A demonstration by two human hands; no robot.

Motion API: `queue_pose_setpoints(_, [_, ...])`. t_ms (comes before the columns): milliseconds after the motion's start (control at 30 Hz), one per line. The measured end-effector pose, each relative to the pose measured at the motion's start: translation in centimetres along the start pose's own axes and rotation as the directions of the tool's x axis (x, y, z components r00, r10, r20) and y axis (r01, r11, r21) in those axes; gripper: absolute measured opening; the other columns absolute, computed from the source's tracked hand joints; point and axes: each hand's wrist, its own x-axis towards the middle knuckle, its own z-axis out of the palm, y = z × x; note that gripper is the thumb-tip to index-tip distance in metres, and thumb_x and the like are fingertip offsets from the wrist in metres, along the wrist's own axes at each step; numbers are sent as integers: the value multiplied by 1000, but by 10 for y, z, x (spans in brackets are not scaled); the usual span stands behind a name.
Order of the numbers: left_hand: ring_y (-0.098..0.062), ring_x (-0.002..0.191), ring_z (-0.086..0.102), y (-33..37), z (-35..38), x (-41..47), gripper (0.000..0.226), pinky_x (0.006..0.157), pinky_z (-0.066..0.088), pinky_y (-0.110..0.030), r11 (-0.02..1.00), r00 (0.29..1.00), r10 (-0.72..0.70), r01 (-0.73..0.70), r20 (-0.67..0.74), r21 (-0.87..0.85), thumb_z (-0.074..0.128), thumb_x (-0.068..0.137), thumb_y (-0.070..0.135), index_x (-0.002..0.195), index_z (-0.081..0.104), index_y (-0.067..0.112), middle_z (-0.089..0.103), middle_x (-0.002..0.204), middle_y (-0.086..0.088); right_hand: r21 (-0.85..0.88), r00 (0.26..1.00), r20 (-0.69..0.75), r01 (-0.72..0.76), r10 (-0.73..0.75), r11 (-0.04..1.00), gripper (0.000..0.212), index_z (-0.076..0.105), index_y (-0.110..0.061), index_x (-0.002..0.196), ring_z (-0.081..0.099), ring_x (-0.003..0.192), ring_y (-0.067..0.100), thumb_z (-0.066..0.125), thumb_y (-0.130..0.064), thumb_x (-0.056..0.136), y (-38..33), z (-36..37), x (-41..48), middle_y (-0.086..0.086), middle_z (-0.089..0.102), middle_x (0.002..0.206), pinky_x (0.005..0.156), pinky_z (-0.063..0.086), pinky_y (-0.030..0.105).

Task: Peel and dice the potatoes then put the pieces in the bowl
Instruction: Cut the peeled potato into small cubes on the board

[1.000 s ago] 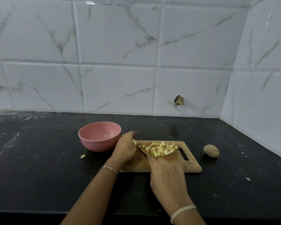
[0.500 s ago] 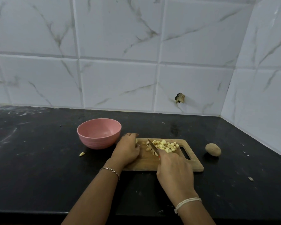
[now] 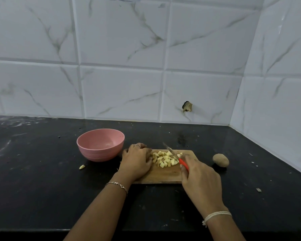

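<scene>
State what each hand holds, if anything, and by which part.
The right hand grips the knife by its red handle. The left hand rests on the cutting board beside the diced potato; whether it holds a piece cannot be told.

Pale yellow dice [image 3: 165,160] lie heaped on the far half of the wooden board [image 3: 163,176]. A whole brown unpeeled potato [image 3: 220,160] lies on its side on the black counter [image 3: 42,188], at the board's 3 o'clock and apart from it. The pink bowl [image 3: 97,153] stands upright at the board's 10 o'clock. One stray piece [image 3: 82,166] lies at the bowl's 7 o'clock.
</scene>
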Motion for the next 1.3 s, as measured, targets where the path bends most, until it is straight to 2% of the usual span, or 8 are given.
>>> queue_pose_setpoints(133, [-11,139,28,3,3,-1,58,113,20,-42,992,987,124,-127,-104,-18,52,93,33,147,32,42,33,151,12,-10,1000,-6,20,-20,1000,18,58,-32,114,57,74,7,49,-30,99,7,2,-3,-12,60,98,55,40,18])
queue_pose_setpoints(333, [-7,125,52,20,6,-4,48,109,32,-48,887,850,454,-460,-267,42,65,80,13,120,65,40,61,130,18,-38,1000,3,8,-8,999,18,55,-34,115,56,79,6,49,-28,99,9,9,-4,-12,58,103,54,32,17])
queue_pose_setpoints(433, [-6,129,49,27,6,-2,49,115,19,-47,857,837,515,-498,-186,130,64,81,12,124,64,36,62,129,17,-31,1000,-13,0,-1,1000,19,58,-33,115,57,76,6,54,-26,98,10,8,-5,-12,60,101,53,35,16])
queue_pose_setpoints(633, [-3,133,43,23,4,6,49,119,7,-39,932,930,360,-355,-70,70,53,87,18,134,54,35,57,135,15,-13,999,-34,-15,14,1000,18,66,-31,106,54,62,7,65,-22,90,19,2,-11,-12,61,87,45,27,15])
queue_pose_setpoints(833, [-7,135,39,19,3,6,59,120,7,-41,987,986,157,-155,-49,39,49,92,29,148,31,33,52,139,7,48,994,-75,-79,82,996,31,56,-36,128,60,84,4,51,-30,98,34,-12,-10,-17,63,106,59,39,14])
queue_pose_setpoints(1000, [-9,138,37,8,-3,1,52,120,-3,-50,997,999,32,-33,13,66,45,92,42,142,47,26,49,145,7,38,977,93,-195,191,980,44,40,-33,145,59,89,8,43,-26,101,30,-8,-5,-11,59,108,63,42,21])
queue_pose_setpoints(1167, [-2,136,37,0,-9,-5,32,119,-8,-50,993,998,55,-57,21,99,51,89,45,109,71,29,52,141,10,-11,953,188,-238,236,971,46,36,-29,145,51,79,8,44,-22,101,19,-2,-1,-7,54,105,58,36,21])
queue_pose_setpoints(1300, [-5,136,38,2,-8,-6,36,118,-8,-52,988,998,51,-58,48,143,47,92,46,116,68,31,50,143,10,-27,957,186,-224,225,974,43,39,-26,142,60,96,13,42,-16,100,9,1,-4,-5,57,112,66,39,24])
